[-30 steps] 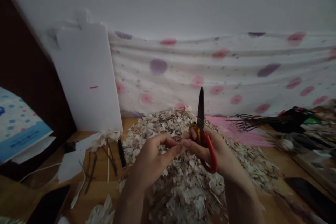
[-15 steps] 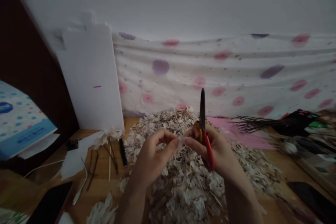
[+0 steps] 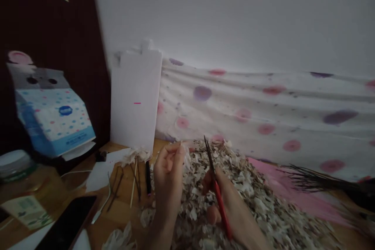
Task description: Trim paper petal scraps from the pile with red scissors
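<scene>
My left hand [image 3: 170,172] pinches a thin, pale, translucent petal-like piece [image 3: 186,159] between thumb and fingertips, raised over the heap. My right hand [image 3: 227,205] is wrapped round red-handled scissors [image 3: 220,203], whose dark blades point up and slightly left. The blades look closed together. Beneath both hands spreads a large heap of pale, dried petal-like pieces [image 3: 246,179]. At the lower left of the heap lies a bunch of similar pale pieces [image 3: 119,238], partly cut off by the frame's edge.
On the left are a phone [image 3: 68,222], a jar [image 3: 26,187], a white cable [image 3: 101,203], sticks with a pale flower head [image 3: 136,156] and a black marker [image 3: 148,177]. A tissue pack [image 3: 58,113] hangs there. A white board [image 3: 133,101] stands behind. Dark stems [image 3: 310,179] lie on pink sheeting [image 3: 281,179].
The view has swung left and up. My hands have parted: the right, with the scissors, has dropped away from the pale piece, which stays in my left fingers.
</scene>
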The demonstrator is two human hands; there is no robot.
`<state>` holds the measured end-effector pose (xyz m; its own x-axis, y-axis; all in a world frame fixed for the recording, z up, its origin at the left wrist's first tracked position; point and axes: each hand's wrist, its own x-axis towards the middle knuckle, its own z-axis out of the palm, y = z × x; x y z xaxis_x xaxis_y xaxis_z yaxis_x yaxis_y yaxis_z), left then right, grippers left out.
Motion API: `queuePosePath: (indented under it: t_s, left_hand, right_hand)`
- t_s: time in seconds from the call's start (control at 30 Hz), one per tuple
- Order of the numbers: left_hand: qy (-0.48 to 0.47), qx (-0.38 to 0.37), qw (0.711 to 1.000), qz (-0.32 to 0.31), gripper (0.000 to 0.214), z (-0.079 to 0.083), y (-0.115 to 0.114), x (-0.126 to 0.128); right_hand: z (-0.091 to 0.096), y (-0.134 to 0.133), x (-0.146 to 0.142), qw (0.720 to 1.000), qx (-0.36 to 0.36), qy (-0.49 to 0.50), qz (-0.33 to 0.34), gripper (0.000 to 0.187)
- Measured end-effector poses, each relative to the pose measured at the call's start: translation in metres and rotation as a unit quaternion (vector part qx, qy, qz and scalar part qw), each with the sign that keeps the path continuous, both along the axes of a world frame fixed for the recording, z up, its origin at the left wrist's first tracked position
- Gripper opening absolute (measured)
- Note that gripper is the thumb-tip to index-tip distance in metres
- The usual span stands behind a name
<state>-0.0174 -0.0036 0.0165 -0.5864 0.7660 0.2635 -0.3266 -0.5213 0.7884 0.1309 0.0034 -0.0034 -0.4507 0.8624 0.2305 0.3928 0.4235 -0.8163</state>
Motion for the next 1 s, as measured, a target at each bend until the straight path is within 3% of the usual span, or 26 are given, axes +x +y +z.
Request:
queuePosePath:
  t_s: [0.13, 0.3, 0.4, 0.53, 0.63, 0.8, 1.0]
  left_hand:
    - [-0.021, 0.027, 0.999, 0.013, 0.022, 0.002, -0.003, -0.002]
    - [-0.031, 0.024, 0.999, -0.012, 0.023, 0.007, -0.009, 0.002]
    - [-0.007, 0.007, 0.999, -0.035, 0.025, 0.009, -0.011, 0.004]
    - [0.020, -0.001, 0.999, -0.048, 0.023, 0.007, -0.011, 0.009]
    - [0.038, 0.007, 0.997, -0.070, 0.020, 0.005, -0.010, 0.013]
    - [0.041, 0.000, 0.997, -0.070, 0.017, 0.008, -0.011, 0.020]
    - [0.039, -0.008, 0.996, -0.078, 0.019, 0.007, -0.009, 0.022]
  right_hand:
    - [0.002, -0.009, -0.010, 1.000, 0.014, -0.027, 0.006, 0.027]
    - [0.008, -0.021, -0.015, 0.996, -0.079, -0.035, 0.009, 0.021]
    - [0.009, -0.022, -0.013, 0.998, -0.023, -0.051, 0.010, 0.042]
    - [0.007, -0.015, -0.009, 0.998, 0.046, -0.041, 0.032, 0.040]
    - [0.006, -0.012, -0.005, 0.995, 0.090, -0.035, 0.032, 0.069]
    - [0.009, -0.011, -0.004, 0.994, 0.097, -0.035, 0.026, 0.094]
    - [0.012, -0.010, -0.005, 0.995, 0.075, -0.058, 0.014, 0.096]
